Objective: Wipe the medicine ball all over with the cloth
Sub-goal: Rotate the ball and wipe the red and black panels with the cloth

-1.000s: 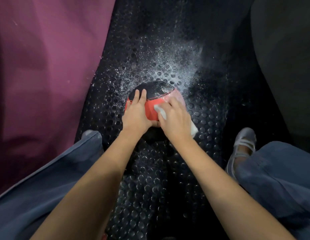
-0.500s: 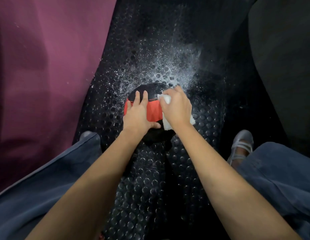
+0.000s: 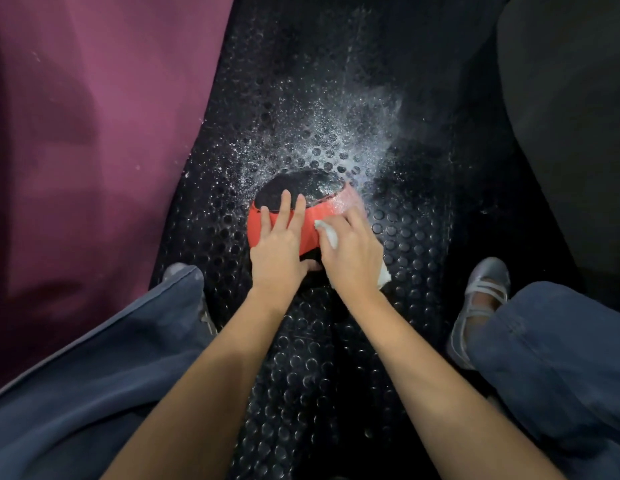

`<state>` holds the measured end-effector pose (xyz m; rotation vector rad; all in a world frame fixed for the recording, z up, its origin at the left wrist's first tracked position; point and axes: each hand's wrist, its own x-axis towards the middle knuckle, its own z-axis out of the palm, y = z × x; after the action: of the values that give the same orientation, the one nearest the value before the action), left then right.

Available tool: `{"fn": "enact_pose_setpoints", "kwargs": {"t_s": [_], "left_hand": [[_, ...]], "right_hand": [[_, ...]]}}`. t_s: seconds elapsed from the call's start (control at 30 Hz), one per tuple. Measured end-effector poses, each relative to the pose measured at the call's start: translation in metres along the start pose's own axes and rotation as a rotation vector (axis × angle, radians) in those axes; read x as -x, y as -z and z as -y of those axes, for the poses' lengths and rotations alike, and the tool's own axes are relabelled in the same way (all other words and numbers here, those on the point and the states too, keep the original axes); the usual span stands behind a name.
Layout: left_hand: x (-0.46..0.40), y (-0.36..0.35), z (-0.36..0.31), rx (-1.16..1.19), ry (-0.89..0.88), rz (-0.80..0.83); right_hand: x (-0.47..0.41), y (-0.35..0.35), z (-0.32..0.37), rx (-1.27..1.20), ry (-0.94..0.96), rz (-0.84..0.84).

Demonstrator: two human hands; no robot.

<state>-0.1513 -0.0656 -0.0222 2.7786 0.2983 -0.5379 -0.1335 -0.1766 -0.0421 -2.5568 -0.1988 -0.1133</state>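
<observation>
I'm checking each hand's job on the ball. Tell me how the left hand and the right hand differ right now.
The left hand lies flat on the medicine ball, fingers straight and spread; the right hand has its fingers curled. The left hand holds nothing, while the right hand grips the white cloth. The left hand sits on the ball's near left face; the right hand works its right side. Both are on the ball, close together.

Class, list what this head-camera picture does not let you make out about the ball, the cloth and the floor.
- Medicine ball: near side and underside, hidden by the left hand and right hand.
- Cloth: its full extent, mostly hidden under the right hand.
- Studded mat: far end too dark to make out.
</observation>
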Motion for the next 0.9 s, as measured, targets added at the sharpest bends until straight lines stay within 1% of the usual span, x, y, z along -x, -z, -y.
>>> {"fn": "enact_pose_setpoints", "kwargs": {"t_s": [0.03, 0.13, 0.2, 0.33, 0.4, 0.57, 0.63, 0.77, 0.9], "left_hand": [[0.000, -0.001, 0.000, 0.001, -0.002, 0.000], [-0.002, 0.003, 0.003, 0.028, 0.017, 0.021], [-0.005, 0.006, 0.003, 0.051, 0.029, 0.029], [-0.007, 0.007, 0.000, 0.050, 0.027, 0.032], [-0.006, 0.006, -0.002, 0.008, 0.012, 0.028], [-0.005, 0.004, 0.001, -0.007, 0.017, 0.031], [-0.009, 0.007, 0.001, 0.034, 0.038, 0.041], [-0.012, 0.008, -0.002, 0.023, 0.034, 0.041], [-0.006, 0.002, -0.003, 0.004, 0.008, 0.019]], "right_hand": [[-0.010, -0.001, 0.005, 0.008, 0.004, 0.002], [-0.038, -0.002, 0.020, 0.054, 0.018, 0.082], [-0.033, 0.001, 0.017, 0.052, 0.022, 0.109], [0.012, 0.006, -0.008, 0.018, -0.019, 0.003], [0.010, 0.004, -0.011, -0.014, -0.044, 0.002], [-0.046, -0.001, 0.013, 0.021, -0.029, 0.116], [-0.042, 0.000, 0.012, 0.038, -0.003, 0.124], [0.001, 0.008, -0.006, 0.056, -0.024, 0.051], [-0.033, 0.005, 0.005, 0.041, -0.047, 0.123]]}}
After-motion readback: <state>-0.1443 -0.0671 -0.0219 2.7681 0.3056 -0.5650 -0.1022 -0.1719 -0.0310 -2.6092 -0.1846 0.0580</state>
